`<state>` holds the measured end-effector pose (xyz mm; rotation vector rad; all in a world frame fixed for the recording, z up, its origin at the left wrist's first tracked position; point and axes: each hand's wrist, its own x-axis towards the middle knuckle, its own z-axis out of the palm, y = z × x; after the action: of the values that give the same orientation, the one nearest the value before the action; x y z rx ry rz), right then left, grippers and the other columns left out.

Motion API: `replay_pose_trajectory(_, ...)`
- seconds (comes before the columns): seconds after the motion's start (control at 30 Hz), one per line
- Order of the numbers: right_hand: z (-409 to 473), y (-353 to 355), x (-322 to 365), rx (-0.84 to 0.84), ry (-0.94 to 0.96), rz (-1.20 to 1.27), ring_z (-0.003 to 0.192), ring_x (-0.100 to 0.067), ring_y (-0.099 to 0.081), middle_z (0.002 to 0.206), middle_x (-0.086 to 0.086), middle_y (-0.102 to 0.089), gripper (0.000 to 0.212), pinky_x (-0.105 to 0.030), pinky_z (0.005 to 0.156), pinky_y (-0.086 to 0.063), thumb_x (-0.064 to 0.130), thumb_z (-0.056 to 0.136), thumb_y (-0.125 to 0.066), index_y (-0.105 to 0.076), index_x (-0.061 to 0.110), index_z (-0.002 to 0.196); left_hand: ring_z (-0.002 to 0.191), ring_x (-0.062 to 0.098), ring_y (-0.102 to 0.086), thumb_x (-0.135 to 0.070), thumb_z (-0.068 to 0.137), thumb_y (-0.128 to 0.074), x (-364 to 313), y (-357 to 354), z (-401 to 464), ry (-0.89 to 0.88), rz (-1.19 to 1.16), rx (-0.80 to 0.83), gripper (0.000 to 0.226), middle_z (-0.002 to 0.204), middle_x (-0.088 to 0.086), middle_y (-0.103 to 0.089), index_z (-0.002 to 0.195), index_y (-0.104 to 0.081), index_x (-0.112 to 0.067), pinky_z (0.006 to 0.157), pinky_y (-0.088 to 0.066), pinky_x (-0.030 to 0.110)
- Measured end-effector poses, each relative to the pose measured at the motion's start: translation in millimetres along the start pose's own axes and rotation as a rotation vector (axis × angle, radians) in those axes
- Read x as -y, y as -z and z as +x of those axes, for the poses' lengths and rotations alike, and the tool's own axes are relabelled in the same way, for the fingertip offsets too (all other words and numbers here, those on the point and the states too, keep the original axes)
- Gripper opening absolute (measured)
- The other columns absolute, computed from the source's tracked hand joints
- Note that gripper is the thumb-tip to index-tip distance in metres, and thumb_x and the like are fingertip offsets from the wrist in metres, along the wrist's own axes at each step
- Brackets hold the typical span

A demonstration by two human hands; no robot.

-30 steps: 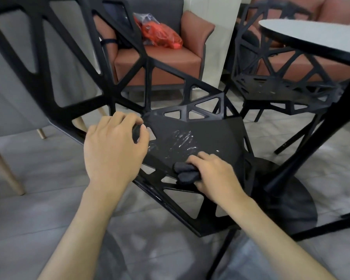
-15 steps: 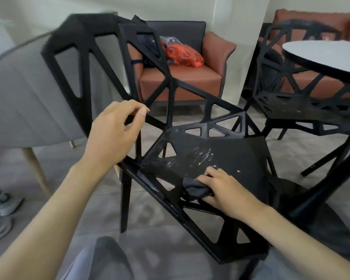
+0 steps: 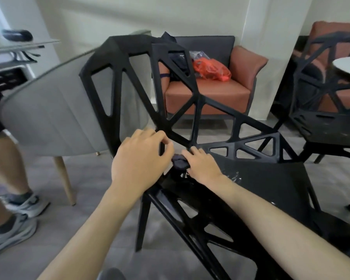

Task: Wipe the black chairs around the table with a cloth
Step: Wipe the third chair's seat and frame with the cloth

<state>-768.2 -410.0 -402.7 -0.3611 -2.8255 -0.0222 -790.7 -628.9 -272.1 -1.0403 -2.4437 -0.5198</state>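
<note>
Cloth (image 3: 180,161) moved to seat's back corner, under right hand (image 3: 202,165)

A black chair (image 3: 190,110) fills the centre. At its seat's ten o'clock corner the right hand (image 3: 202,165) presses a dark cloth (image 3: 180,161). The left hand (image 3: 138,162), at nine o'clock of the cloth, curls round a frame strut. A second chair (image 3: 321,118) stands at three o'clock beside the table (image 3: 348,65).
</note>
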Motion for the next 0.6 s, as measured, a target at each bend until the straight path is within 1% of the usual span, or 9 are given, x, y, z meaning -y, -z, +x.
replay_pose_trajectory(0.07,22,-3,-27,0.013,-0.19,-0.001,0.116,-0.039,-0.052,0.124,-0.012,-0.05,0.041,-0.05,0.083,-0.051,0.022,0.096,-0.061,-0.044,0.019,0.134,0.094,0.012,-0.056,-0.048,0.101,-0.047,0,-1,0,0.014,0.008,-0.013,0.024,0.096,-0.012,-0.064,0.096,-0.066,-0.034,0.078,-0.051,0.033)
replay_pose_trajectory(0.13,38,-7,-33,0.014,-0.279,-0.046,0.118,-0.039,-0.052,0.127,-0.013,-0.049,0.038,-0.05,0.086,-0.05,0.021,0.1,-0.056,-0.042,0.019,0.136,0.092,0.01,-0.057,-0.049,0.101,-0.048,0,-2,0,0.034,-0.005,-0.046,0.025,0.093,-0.013,-0.064,0.094,-0.066,-0.035,0.076,-0.051,0.031)
replay_pose_trajectory(0.2,40,-9,-24,0.009,-0.256,-0.055,0.121,-0.039,-0.051,0.132,-0.013,-0.047,0.044,-0.05,0.088,-0.05,0.021,0.1,-0.056,-0.04,0.019,0.141,0.092,0.008,-0.058,-0.051,0.1,-0.048,0,-3,2,0.058,-0.017,-0.067,0.025,0.092,-0.015,-0.065,0.094,-0.067,-0.035,0.074,-0.05,0.029)
replay_pose_trajectory(0.27,25,-9,-12,0.042,-0.169,0.052,0.119,-0.038,-0.051,0.133,-0.012,-0.045,0.048,-0.049,0.085,-0.05,0.025,0.099,-0.059,-0.038,0.019,0.142,0.093,0.007,-0.058,-0.052,0.099,-0.049,1,-4,4,0.068,-0.02,-0.069,0.024,0.093,-0.016,-0.066,0.094,-0.067,-0.036,0.072,-0.049,0.027)
replay_pose_trajectory(0.33,-1,-6,4,0.034,0.005,0.082,0.112,-0.035,-0.052,0.128,-0.009,-0.047,0.049,-0.047,0.077,-0.051,0.027,0.093,-0.064,-0.041,0.021,0.136,0.093,0.006,-0.058,-0.051,0.099,-0.05,0,-5,4,0.067,-0.015,-0.067,0.023,0.094,-0.016,-0.066,0.095,-0.067,-0.036,0.07,-0.045,0.025)
replay_pose_trajectory(0.4,-19,-3,17,-0.019,0.197,0.012,0.103,-0.033,-0.054,0.119,-0.007,-0.051,0.047,-0.045,0.067,-0.049,0.027,0.083,-0.068,-0.046,0.021,0.125,0.092,0.006,-0.058,-0.05,0.099,-0.051,0,-5,4,0.07,0.002,-0.072,0.022,0.095,-0.016,-0.066,0.095,-0.067,-0.036,0.069,-0.041,0.024)
replay_pose_trajectory(0.43,-22,-4,19,-0.038,0.237,0.006,0.1,-0.032,-0.055,0.115,-0.007,-0.052,0.047,-0.043,0.064,-0.048,0.027,0.079,-0.069,-0.047,0.021,0.121,0.092,0.007,-0.058,-0.05,0.099,-0.052,0,-5,4,0.069,0.006,-0.073,0.022,0.095,-0.016,-0.066,0.095,-0.068,-0.036,0.069,-0.039,0.024)
replay_pose_trajectory(0.5,-11,-7,9,-0.026,0.212,0.014,0.102,-0.032,-0.056,0.116,-0.006,-0.052,0.049,-0.043,0.064,-0.049,0.026,0.079,-0.07,-0.047,0.022,0.122,0.092,0.008,-0.058,-0.049,0.098,-0.052,0,-6,3,0.068,0.013,-0.068,0.022,0.096,-0.017,-0.066,0.095,-0.069,-0.035,0.069,-0.038,0.025)
replay_pose_trajectory(0.6,28,-8,-32,-0.019,-0.012,-0.02,0.111,-0.037,-0.056,0.121,-0.009,-0.05,0.051,-0.047,0.076,-0.054,0.024,0.087,-0.067,-0.045,0.021,0.133,0.091,0.007,-0.057,-0.05,0.098,-0.051,1,-6,3,0.065,0.022,-0.053,0.023,0.094,-0.017,-0.065,0.096,-0.069,-0.036,0.069,-0.037,0.025)
